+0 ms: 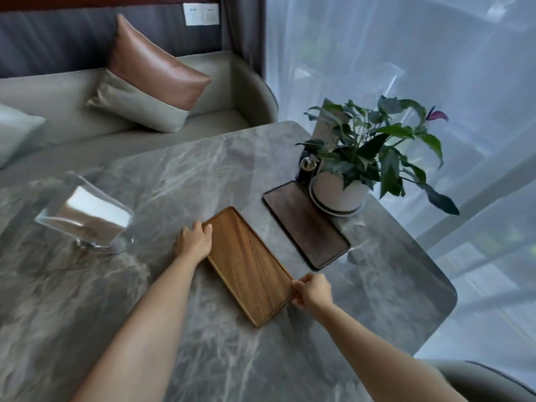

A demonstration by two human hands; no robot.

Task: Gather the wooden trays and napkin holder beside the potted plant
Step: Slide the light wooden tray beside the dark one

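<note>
both hands grip the light wooden tray, left hand at its 10 o'clock end, right hand closed on its 4 o'clock end, with the potted plant toward 1 o'clock.

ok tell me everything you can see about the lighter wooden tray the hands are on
The lighter wooden tray is a long rectangle with rounded corners and a low raised rim, in warm brown wood with streaky grain. It is empty and lies flat on the grey marble table, set diagonally, apart from the darker tray by the potted plant. The left hand rests on its far left edge; the right hand pinches the rim near its near right corner.
</note>
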